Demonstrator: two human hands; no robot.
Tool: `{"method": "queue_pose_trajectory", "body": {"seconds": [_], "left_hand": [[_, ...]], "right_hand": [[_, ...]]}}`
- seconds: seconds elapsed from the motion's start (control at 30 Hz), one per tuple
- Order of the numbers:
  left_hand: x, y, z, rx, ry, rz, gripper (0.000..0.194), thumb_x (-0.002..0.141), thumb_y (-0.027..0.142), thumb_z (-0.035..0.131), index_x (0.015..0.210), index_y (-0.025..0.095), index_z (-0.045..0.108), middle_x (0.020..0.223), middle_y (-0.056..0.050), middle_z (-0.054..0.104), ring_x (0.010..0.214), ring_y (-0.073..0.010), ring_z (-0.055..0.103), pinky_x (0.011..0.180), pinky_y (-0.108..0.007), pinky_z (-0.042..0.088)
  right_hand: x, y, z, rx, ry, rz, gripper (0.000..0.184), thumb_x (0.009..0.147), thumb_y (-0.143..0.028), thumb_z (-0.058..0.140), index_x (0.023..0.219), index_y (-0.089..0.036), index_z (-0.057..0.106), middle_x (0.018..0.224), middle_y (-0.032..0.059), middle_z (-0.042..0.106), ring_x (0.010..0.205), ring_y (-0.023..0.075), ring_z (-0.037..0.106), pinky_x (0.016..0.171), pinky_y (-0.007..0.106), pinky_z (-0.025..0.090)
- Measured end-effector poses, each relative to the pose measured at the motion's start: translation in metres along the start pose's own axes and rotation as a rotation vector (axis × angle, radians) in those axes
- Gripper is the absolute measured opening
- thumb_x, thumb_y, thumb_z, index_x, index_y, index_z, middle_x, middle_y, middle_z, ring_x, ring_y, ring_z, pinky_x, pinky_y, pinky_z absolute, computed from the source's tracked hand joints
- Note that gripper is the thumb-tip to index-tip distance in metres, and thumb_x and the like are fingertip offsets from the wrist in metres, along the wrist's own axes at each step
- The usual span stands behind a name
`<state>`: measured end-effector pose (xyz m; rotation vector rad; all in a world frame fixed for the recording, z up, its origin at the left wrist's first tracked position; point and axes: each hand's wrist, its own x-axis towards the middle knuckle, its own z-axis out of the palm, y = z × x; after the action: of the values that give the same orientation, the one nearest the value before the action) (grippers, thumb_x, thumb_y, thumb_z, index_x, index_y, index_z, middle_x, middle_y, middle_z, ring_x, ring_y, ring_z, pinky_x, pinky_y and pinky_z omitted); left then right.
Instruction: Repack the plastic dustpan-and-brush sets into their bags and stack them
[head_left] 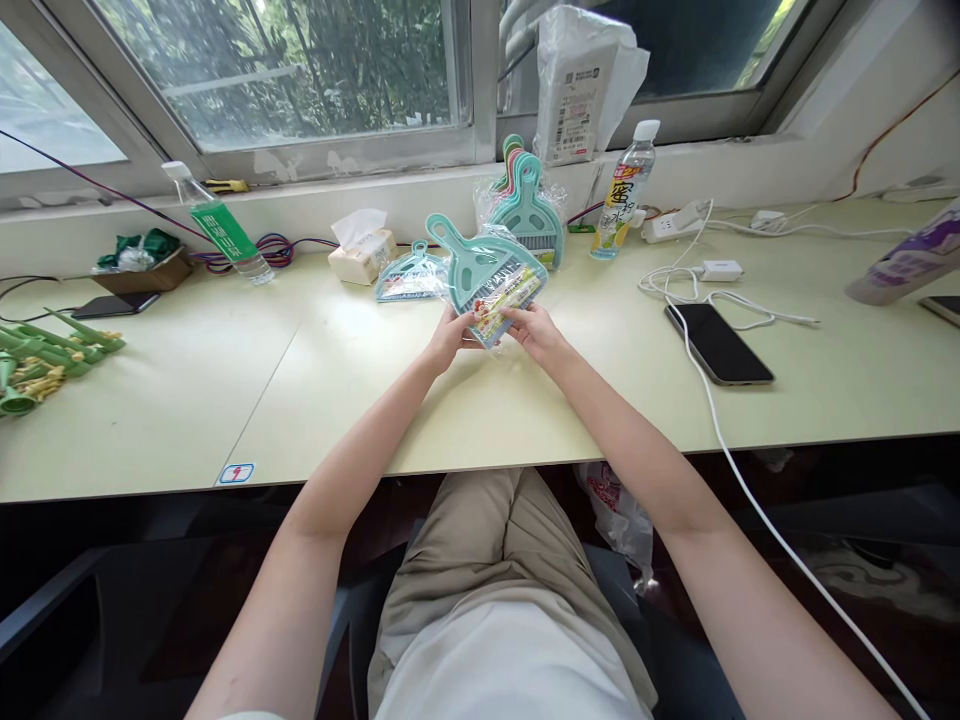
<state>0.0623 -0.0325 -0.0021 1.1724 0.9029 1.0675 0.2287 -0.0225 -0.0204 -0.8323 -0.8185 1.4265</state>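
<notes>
A mint-green, fan-shaped plastic dustpan in clear wrapping is held in both hands just above the pale yellow-green bench, near the middle of its length. Its lower left edge is gripped by the left hand, with the fingers partly hidden beneath it. Its lower right part is pinched by the right hand, the thumb being laid on the colourful printed card inside the wrapping. The dustpan is tilted, its looped handle pointed up and to the left.

Behind it, a smaller-looking wrapped mint-green dustpan is seen lying on the bench, partly covered from view by the held one. A nested stack of green and reddish plastic dustpans in clear film is stood near the wall. To the left of these, a cream soft pack of tissues is placed. On the right, a clear bottle with a yellow label is set upright, and a black smartphone is laid flat beside a white cable.
</notes>
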Motion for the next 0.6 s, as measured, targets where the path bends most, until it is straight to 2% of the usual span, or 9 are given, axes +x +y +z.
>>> {"method": "queue_pose_trajectory", "body": {"seconds": [0.13,0.23,0.3,0.37,0.4,0.5,0.6], "left_hand": [[0.002,0.004,-0.003,-0.081,0.037,0.029,0.054,0.064,0.022,0.060,0.117,0.022,0.050,0.102,-0.003,0.071,0.085,-0.0243,0.072,0.089,-0.053,0.059],[0.006,0.008,-0.011,-0.140,0.081,0.015,0.053,0.065,0.024,0.056,0.117,0.020,0.051,0.102,-0.005,0.072,0.088,-0.0258,0.072,0.087,-0.049,0.060],[0.010,0.010,-0.019,-0.174,0.120,-0.005,0.051,0.065,0.025,0.054,0.116,0.018,0.052,0.100,-0.006,0.073,0.091,-0.0266,0.072,0.086,-0.047,0.060],[0.015,0.010,-0.030,-0.182,0.159,-0.028,0.048,0.064,0.026,0.053,0.111,0.017,0.053,0.096,-0.007,0.073,0.092,-0.0272,0.071,0.083,-0.045,0.061],[0.018,0.010,-0.036,-0.170,0.179,-0.037,0.045,0.064,0.026,0.053,0.108,0.017,0.055,0.093,-0.006,0.073,0.091,-0.0274,0.071,0.081,-0.044,0.061],[0.025,0.006,-0.053,-0.117,0.211,-0.063,0.037,0.062,0.027,0.053,0.098,0.017,0.059,0.080,-0.006,0.072,0.081,-0.0263,0.070,0.072,-0.040,0.060],[0.028,0.002,-0.063,-0.138,0.130,-0.041,0.033,0.062,0.025,0.054,0.092,0.015,0.061,0.073,-0.005,0.070,0.067,-0.0226,0.067,0.063,-0.036,0.059]], "right_hand": [[0.006,-0.012,-0.011,-0.109,-0.072,0.091,0.016,0.078,-0.021,0.074,0.089,-0.020,0.063,0.089,0.0063,0.076,0.080,0.0223,0.074,0.091,0.045,0.060],[0.013,-0.019,-0.026,-0.221,0.038,0.041,0.010,0.086,-0.027,0.064,0.090,-0.019,0.063,0.089,0.0087,0.075,0.077,0.0209,0.074,0.086,0.042,0.061],[0.017,-0.021,-0.038,-0.331,0.189,-0.084,0.013,0.084,-0.023,0.059,0.097,-0.020,0.063,0.099,0.0088,0.073,0.078,0.0192,0.073,0.084,0.041,0.061],[0.020,-0.022,-0.047,-0.510,0.295,-0.260,0.032,0.078,-0.015,0.060,0.109,-0.023,0.062,0.115,0.0085,0.068,0.090,0.0200,0.071,0.088,0.042,0.059],[0.020,-0.021,-0.050,-0.610,0.301,-0.351,0.044,0.074,-0.012,0.060,0.116,-0.026,0.061,0.125,0.0081,0.064,0.099,0.0217,0.068,0.091,0.043,0.057],[0.017,-0.019,-0.050,-0.858,0.197,-0.575,0.066,0.070,-0.005,0.059,0.130,-0.032,0.057,0.143,0.0053,0.051,0.127,0.0268,0.052,0.097,0.044,0.054],[0.012,-0.014,-0.042,-1.021,0.086,-0.666,0.066,0.073,-0.006,0.061,0.131,-0.036,0.058,0.143,0.0032,0.050,0.132,0.0289,0.045,0.094,0.044,0.056]]}}
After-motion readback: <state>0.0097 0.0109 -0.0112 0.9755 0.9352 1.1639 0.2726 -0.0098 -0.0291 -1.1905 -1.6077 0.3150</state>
